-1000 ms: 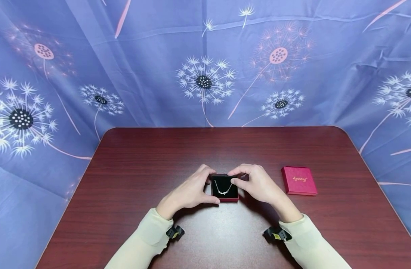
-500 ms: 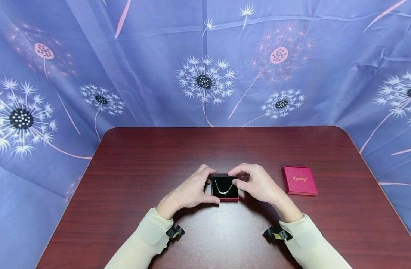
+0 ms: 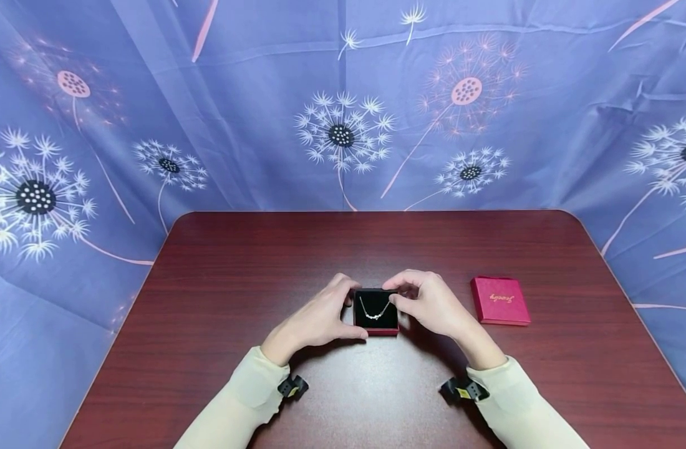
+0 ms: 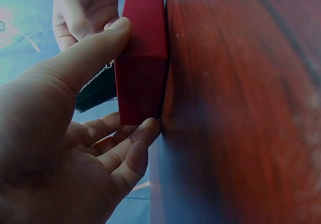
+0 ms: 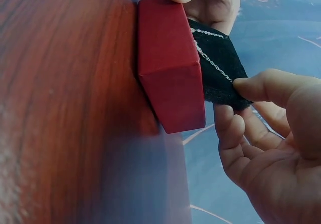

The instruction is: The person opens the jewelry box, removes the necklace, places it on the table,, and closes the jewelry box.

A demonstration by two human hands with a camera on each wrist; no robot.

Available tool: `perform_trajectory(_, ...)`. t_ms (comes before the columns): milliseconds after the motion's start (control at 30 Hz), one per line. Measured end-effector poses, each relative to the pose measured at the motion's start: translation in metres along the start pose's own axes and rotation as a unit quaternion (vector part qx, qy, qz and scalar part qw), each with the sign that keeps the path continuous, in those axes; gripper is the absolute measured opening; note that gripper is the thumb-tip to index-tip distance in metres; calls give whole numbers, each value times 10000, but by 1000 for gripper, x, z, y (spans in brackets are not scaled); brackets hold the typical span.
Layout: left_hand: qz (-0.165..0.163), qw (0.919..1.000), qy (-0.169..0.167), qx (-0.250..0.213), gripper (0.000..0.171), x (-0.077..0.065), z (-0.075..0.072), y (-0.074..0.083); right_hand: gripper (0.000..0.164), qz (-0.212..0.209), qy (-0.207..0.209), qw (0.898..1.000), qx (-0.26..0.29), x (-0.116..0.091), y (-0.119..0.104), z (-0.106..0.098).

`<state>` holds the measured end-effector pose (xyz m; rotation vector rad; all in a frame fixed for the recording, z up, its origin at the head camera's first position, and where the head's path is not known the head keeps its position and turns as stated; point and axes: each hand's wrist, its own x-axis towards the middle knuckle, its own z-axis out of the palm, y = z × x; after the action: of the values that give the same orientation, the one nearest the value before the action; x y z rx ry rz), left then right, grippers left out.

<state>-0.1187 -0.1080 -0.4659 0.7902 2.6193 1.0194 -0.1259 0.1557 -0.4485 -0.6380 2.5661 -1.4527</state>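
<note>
A small red jewelry box (image 3: pixel 383 332) stands on the table in the middle of the head view. My left hand (image 3: pixel 320 318) grips it from the left, thumb on the near side and fingers on the far side. Inside is a black velvet insert (image 5: pixel 223 58), tilted up out of the box at its far edge. A silver necklace (image 3: pixel 374 317) hangs across the insert. My right hand (image 3: pixel 433 307) pinches the insert's far right corner between thumb and fingers, as the right wrist view shows. The necklace's ends, behind the insert, are hidden.
A red lid (image 3: pixel 500 301) with gold lettering lies to the right of my right hand. The dark red wooden table (image 3: pixel 253 249) reaches back to a blue curtain (image 3: pixel 264 81) with dandelion prints.
The insert's far edge has risen slightly and tilted toward me, and the necklace with it. My right hand has shifted a little up and right. My left hand stays on the box.
</note>
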Motion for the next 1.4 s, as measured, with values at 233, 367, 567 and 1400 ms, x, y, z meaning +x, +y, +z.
perform_trajectory(233,-11,10000,29,29,82,0,0,2,25,-141,177,9996,-145,0,-2,-3)
perform_trajectory(367,1,10000,38,42,85,0,0,2,26,-146,282,9994,-128,0,-4,-5)
perform_trajectory(567,58,10000,69,14,89,0,0,0,26,-102,354,9993,-118,2,-8,-7)
perform_trajectory(1400,135,9979,409,-492,87,-3,-14,1,26,-117,569,9981,193,3,-19,-23)
